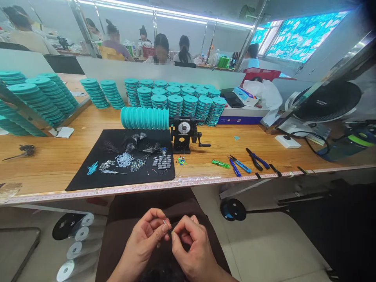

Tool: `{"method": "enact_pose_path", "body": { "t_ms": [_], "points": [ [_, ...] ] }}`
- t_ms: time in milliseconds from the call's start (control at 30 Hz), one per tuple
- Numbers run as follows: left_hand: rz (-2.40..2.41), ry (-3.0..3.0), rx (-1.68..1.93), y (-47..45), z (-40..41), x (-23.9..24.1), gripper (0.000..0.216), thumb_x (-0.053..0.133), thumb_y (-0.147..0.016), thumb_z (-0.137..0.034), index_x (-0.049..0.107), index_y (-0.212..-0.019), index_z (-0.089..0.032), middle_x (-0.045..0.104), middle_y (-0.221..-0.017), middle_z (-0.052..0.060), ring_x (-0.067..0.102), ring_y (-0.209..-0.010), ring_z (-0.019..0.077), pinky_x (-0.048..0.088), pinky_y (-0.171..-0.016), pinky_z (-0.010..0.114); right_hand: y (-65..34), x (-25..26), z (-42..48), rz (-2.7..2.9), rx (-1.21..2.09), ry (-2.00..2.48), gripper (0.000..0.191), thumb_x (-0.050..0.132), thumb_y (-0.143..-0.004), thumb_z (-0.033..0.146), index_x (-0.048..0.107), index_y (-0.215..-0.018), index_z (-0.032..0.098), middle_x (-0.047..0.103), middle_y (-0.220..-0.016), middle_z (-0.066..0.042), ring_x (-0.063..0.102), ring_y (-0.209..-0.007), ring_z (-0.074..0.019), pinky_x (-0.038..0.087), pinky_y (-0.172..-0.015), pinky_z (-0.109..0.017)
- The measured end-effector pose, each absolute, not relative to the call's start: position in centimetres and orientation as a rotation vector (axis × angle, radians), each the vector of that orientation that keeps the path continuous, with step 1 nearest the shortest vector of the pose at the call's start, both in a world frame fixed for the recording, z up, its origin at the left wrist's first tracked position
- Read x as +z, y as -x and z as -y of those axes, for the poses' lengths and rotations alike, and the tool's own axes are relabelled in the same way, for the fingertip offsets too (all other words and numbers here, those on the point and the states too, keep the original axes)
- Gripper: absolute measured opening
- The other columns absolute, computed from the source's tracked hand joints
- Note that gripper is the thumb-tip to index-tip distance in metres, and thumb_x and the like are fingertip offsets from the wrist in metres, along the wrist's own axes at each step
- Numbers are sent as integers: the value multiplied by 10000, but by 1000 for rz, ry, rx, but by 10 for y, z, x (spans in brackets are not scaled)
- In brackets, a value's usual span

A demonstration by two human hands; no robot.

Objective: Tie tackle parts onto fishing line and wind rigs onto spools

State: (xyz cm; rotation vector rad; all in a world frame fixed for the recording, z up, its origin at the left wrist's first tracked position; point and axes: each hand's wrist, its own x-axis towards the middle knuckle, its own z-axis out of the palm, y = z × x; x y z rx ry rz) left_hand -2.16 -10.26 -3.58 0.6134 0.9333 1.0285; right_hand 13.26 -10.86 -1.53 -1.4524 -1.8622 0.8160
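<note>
My left hand (145,235) and my right hand (189,248) are raised over my dark apron (164,207), below the table edge. Their fingertips pinch a tiny metal piece (165,225) with a fine thread or line between them. The piece is too small to identify, and my fingers hide part of it. A dark tuft (164,272) lies on my lap under my hands, partly hidden by them.
A wooden bench (58,156) holds a black mat (117,164) of small tackle parts, a hand-cranked counter (183,131), teal spools (143,118), and pliers (255,158). Clear film rolls (79,246) stand at lower left. Co-workers sit beyond a partition.
</note>
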Motion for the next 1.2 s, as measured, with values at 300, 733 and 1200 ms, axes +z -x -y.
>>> {"method": "enact_pose_path", "body": {
  "t_ms": [300,733,1200],
  "points": [
    [-932,-627,1046,20,104,-30,262,798,-750,-295,585,-860,-189,665,-748,-13,570,-602,74,407,-557,176,-132,-17,109,1852,861,1487,145,541,-747,133,482,-637,207,458,-540,27,470,-613,-151,386,-562,-226],
    [-921,-607,1046,21,103,-33,283,805,-744,-304,583,-879,-193,669,-761,-16,573,-595,66,382,-530,163,-133,-20,110,1867,867,1484,153,546,-741,120,460,-650,208,430,-555,41,460,-616,-140,378,-603,-235],
    [-963,-663,1066,18,105,-26,259,786,-760,-307,581,-863,-188,658,-751,-16,561,-656,96,454,-618,206,-133,-18,110,1879,819,1506,135,532,-740,124,473,-644,199,422,-541,45,445,-592,-135,377,-604,-236]
  ]
}}
